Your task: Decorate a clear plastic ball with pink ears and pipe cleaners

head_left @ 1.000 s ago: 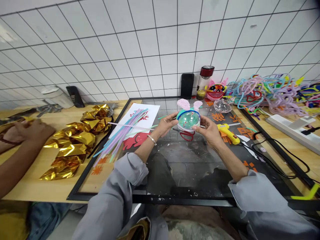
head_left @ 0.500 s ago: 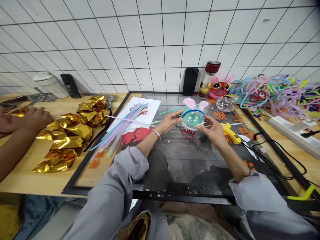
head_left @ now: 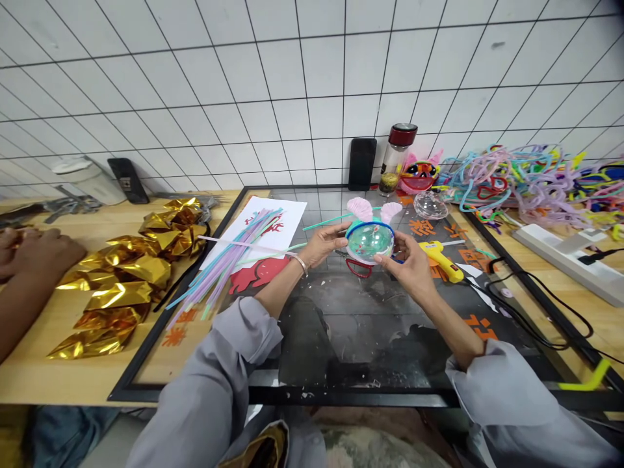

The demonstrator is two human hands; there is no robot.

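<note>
Between my hands is a clear plastic dome [head_left: 370, 240] with a blue rim, a green inside and two pink fuzzy ears on top. My left hand [head_left: 325, 243] grips its left edge with fingers and thumb. On the lower right side, my right hand [head_left: 408, 260] pinches the dome, its thumb at the front. Just below the dome lies a red loop [head_left: 359, 267]. Close to my right hand rests a yellow glue gun [head_left: 442, 260]. Left of my left hand, a bundle of pastel pipe cleaners [head_left: 229, 260] lies across white paper [head_left: 292, 211] and a red paper cutout [head_left: 258, 274].
At the back stand a dark phone [head_left: 362, 164], a glass bottle [head_left: 391, 166] and a pink animal-faced ornament [head_left: 420, 177], with a clear half-shell [head_left: 431, 205] nearby. Tangled pipe cleaners [head_left: 526, 185] and a power strip [head_left: 570, 260] are right. Gold foil [head_left: 131, 279] and another person's hand [head_left: 46, 250] are left.
The view has shifted slightly. The dome's blue rim and green inside face me more fully now. Both my hands still hold it, and the other person's hand sits further left in view.
</note>
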